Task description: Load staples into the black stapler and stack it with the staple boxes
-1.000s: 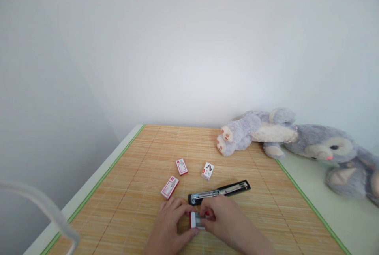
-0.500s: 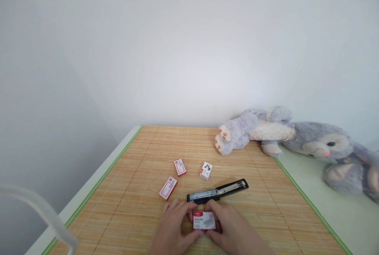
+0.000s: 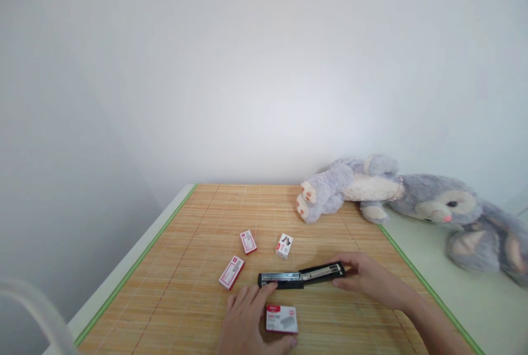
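Observation:
On the bamboo mat lies a black stapler [image 3: 303,277], unfolded with its metal track and inner side facing up. My right hand [image 3: 365,278] has its thumb and fingers around the stapler's right end. Close to the front, my left hand [image 3: 249,319] is spread beside a red and white staple box [image 3: 281,319]. Its index fingertip reaches the stapler's left part, and the thumb lies along the box's near edge. Farther back are two more red and white boxes, one [image 3: 231,272] nearer and one [image 3: 248,242] behind it, plus a small white box [image 3: 284,246] with a stapler picture.
A grey plush toy [image 3: 371,187] lies along the wall at the back right, partly on the mat. The bamboo mat [image 3: 177,283] has a green border and covers a pale table [image 3: 416,245]. A blurred white curved object [image 3: 37,311] shows at the lower left.
My right hand has let go of the staple box and moved right to the stapler's end. The stapler has turned slightly. My left hand stays by the box, its fingers more spread.

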Available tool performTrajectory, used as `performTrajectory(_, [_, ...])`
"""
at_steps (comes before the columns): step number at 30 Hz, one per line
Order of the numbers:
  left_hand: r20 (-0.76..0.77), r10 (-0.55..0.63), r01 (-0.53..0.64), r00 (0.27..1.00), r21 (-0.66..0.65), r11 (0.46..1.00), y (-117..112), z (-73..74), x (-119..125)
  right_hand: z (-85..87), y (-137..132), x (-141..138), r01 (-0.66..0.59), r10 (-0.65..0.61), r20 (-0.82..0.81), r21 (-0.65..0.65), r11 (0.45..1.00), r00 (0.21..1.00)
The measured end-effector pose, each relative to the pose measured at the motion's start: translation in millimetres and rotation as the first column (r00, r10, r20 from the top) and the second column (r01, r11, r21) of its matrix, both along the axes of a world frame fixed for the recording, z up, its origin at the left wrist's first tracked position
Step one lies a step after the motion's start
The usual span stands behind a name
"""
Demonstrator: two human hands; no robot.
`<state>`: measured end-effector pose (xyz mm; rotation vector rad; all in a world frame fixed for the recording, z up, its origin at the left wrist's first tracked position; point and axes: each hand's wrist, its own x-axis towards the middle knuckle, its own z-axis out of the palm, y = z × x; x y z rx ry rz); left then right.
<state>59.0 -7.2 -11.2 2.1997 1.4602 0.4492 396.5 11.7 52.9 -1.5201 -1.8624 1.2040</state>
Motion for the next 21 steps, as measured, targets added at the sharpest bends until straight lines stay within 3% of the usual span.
performTrajectory(4, [-0.022,0.035,-0.034,0.999,0.048,0.998,-2,-5.5,5,9.2,4,-35,-0.002,0.013,-0.135,0.084,0.996,0.991])
performTrajectory(7, [-0.045,0.071,-0.066,0.996,0.101,0.993,-4,-8.0,10,18.6,7,-74,0.002,0.039,-0.131,0.299,0.954,0.991])
performTrajectory(9, [-0.050,0.114,-0.105,0.992,0.155,0.982,-5,-10.7,13,19.6,11,-99,-0.062,0.100,-0.080,0.387,0.920,0.992])
performTrajectory(15, [-0.021,0.185,-0.167,0.982,0.338,0.926,-9,-37.1,17,-8.9,24,-142,-0.114,0.071,0.116,0.419,0.901,0.991])
performTrajectory(18, [-0.009,0.136,-0.121,0.991,0.409,0.904,-11,-48.3,15,-22.5,24,-145,-0.077,0.038,0.102,0.401,0.913,0.994])
performTrajectory(21, [0.002,0.133,-0.121,0.991,0.432,0.894,-12,-46.5,6,-26.6,19,-139,-0.050,0.024,0.071,0.390,0.920,0.997])
